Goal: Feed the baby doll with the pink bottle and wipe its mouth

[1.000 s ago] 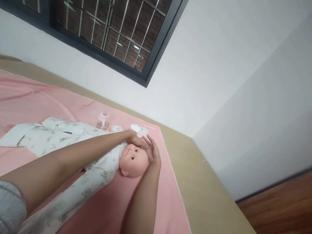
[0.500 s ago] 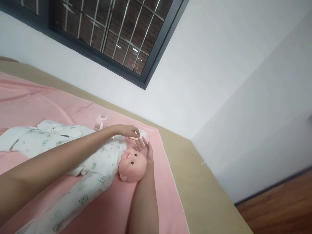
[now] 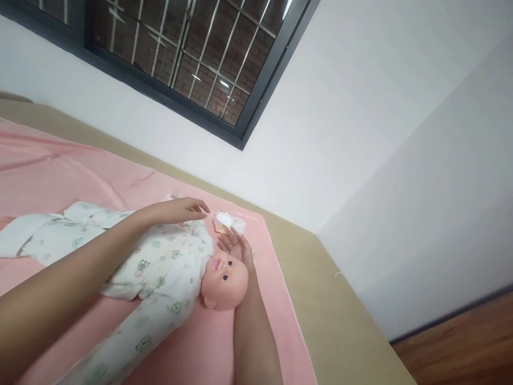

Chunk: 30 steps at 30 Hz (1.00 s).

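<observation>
A baby doll [image 3: 228,286] lies on its back on a pink blanket [image 3: 192,347], dressed in a white outfit [image 3: 168,256] with green animal prints. My left hand [image 3: 180,210] is over the doll's upper body, its fingers stretched out and slightly apart, with nothing seen in them. Palm up beside the doll's head, my right hand [image 3: 237,247] has its fingers spread. The right forearm runs alongside the head. Just beyond these fingers lies a small white cloth item [image 3: 227,220] with a printed pattern. A baby bottle [image 3: 173,194] shows only its top behind my left hand.
The blanket covers part of a tan surface [image 3: 316,299] that borders a white wall [image 3: 280,176]. Above it is a dark-framed window [image 3: 240,128] with metal bars. Brown wood [image 3: 465,342] shows at the lower right.
My left hand has drawn back to the left, away from the right hand and the white cloth item, and now covers most of the bottle. My right hand stays by the doll's head.
</observation>
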### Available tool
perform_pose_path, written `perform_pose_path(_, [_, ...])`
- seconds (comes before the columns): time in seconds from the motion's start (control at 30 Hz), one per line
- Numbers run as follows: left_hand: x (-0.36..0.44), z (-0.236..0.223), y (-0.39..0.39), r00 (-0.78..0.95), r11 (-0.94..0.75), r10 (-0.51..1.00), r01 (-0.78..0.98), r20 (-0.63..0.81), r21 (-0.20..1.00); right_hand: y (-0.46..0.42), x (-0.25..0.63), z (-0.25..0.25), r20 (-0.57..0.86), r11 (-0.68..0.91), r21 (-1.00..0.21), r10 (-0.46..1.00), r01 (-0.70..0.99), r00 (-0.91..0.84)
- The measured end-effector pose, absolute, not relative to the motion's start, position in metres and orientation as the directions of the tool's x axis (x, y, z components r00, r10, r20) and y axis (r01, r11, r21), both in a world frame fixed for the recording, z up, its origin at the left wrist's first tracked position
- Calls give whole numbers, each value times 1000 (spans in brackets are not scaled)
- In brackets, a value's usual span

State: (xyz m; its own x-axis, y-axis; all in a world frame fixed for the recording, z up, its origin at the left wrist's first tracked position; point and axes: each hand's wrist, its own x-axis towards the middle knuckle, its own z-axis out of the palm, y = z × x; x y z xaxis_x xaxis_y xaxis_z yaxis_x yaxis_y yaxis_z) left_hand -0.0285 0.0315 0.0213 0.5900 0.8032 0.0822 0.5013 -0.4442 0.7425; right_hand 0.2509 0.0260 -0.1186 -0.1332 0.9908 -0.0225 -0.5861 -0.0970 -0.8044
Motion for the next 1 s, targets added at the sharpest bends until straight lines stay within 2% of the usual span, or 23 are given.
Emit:
perform_pose_path(0.4, [-40,29,34,550,-448,829,547,100,707,31,245,-108,-39,-95,-802,993,-590,-107])
perform_pose_path(0.63, [-38,28,30,562,-464,817,514,125,722,5,251,-64,77,-14,-895,980,-446,-185])
perform_pose_path(0.73, [-31,31,22,578,-548,785,481,222,684,-6,252,-35,115,34,-944,967,-329,-229])
perform_pose_path(0.83, [-18,28,11,600,-675,709,426,371,602,-14,246,-10,89,34,-976,963,-213,-253])
perform_pose_path(0.93, [-2,19,2,606,-765,632,387,483,516,-21,236,8,82,38,-980,971,-193,-225])
perform_pose_path(1.0, [9,11,-1,551,-761,648,432,527,484,-25,229,16,73,36,-982,978,-187,-194])
